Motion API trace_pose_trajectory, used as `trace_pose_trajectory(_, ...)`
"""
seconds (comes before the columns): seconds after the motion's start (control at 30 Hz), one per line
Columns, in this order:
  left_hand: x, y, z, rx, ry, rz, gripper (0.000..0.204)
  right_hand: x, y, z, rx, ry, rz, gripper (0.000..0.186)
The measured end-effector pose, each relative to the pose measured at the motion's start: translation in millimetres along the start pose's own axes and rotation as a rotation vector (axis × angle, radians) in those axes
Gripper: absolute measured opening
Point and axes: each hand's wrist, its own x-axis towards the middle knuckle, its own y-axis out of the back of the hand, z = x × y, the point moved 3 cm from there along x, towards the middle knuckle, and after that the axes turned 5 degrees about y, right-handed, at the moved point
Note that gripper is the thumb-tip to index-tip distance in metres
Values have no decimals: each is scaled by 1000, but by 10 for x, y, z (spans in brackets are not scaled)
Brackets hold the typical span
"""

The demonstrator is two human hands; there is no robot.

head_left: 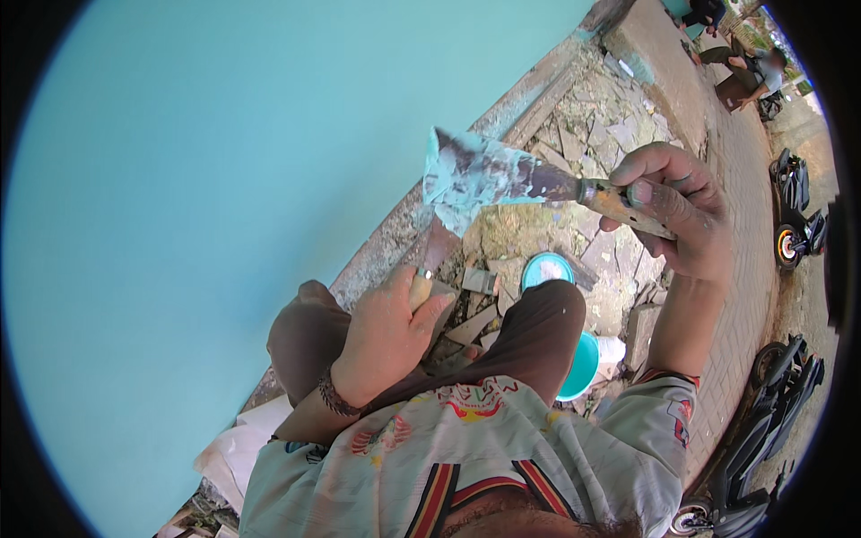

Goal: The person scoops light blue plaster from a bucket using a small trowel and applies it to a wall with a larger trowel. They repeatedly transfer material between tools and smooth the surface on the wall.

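Observation:
My right hand [673,211] grips the worn wooden handle of a scraper [556,179], raised at the middle right; its dark blade is smeared with pale turquoise paste. My left hand [386,323] is closed on the light wooden handle of a second scraper [420,289] lower down, near my bent knees. That scraper's blade reaches up toward the pasted one and is partly hidden behind the paste; I cannot tell whether they touch. A turquoise wall [224,161] fills the left, edged by a rough concrete ledge [345,278].
Broken tile pieces [592,125] cover the ground, with a flat metal tool [478,280] and two turquoise buckets [583,359] by my legs. A paved path [735,341] runs along the right beside motorbikes [758,421]. Two people [753,76] are at the top right.

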Motion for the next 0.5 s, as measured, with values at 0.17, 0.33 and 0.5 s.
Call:
trace_pose_trajectory(0.17,-58,69,9,-340,15,-69,29,165,225,-113,379,282,-217,34)
trace_pose_trajectory(0.33,-116,95,55,-414,90,-134,29,357,273,-852,232,516,-319,56)
trace_pose_trajectory(0.5,-130,141,118,-413,149,-148,28,744,245,-1662,-145,845,-375,54)
